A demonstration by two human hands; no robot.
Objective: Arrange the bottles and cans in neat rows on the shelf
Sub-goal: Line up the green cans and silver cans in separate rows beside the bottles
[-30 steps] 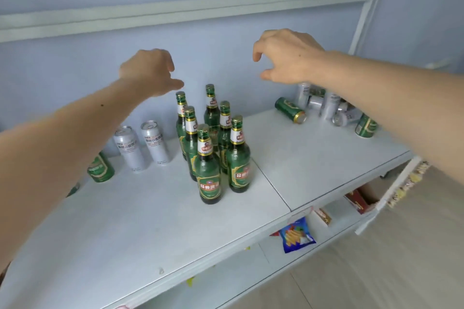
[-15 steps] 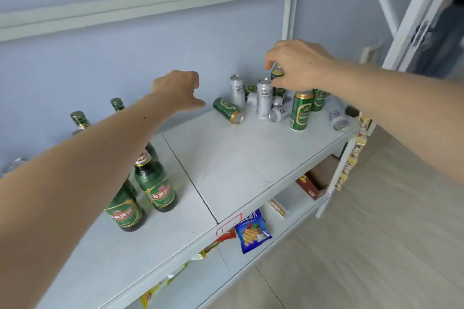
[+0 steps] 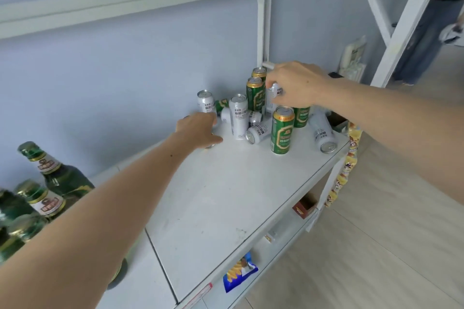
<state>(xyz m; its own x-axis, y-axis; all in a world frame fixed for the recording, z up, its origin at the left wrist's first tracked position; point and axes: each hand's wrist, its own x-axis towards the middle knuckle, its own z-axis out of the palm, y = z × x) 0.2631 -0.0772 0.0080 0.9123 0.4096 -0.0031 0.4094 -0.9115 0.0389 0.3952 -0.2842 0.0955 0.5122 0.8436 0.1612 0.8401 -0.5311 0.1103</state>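
Nearest, at the left edge, a cluster of green bottles (image 3: 54, 183) stands upright on the white shelf (image 3: 226, 203), partly hidden by the left forearm, which runs from the bottom left corner up toward the far cans.

Left hand (image 3: 199, 128): palm down, low over the shelf top, fingers curled over something at the shelf surface. A sliver of metal shows under the thumb; what it is cannot be told, nor whether the fingers grip it. The fingertips end just beside an upright white can (image 3: 206, 103) at the far left of the can group.

Middle of the group: a tall white can (image 3: 239, 118) upright; right of it a white can lying on its side (image 3: 258, 132), open end toward the camera. Near right, a green can (image 3: 282, 130) upright, alone. At the right shelf edge, another white can on its side (image 3: 322, 133).

Right hand (image 3: 296, 84): arm enters from the right, wrist level, hand raised above the far cans. Thumb and fingers are pinched around a small white can (image 3: 275, 91), held off the shelf. Just left of it, two green cans (image 3: 256, 94) stand upright against the far wall.
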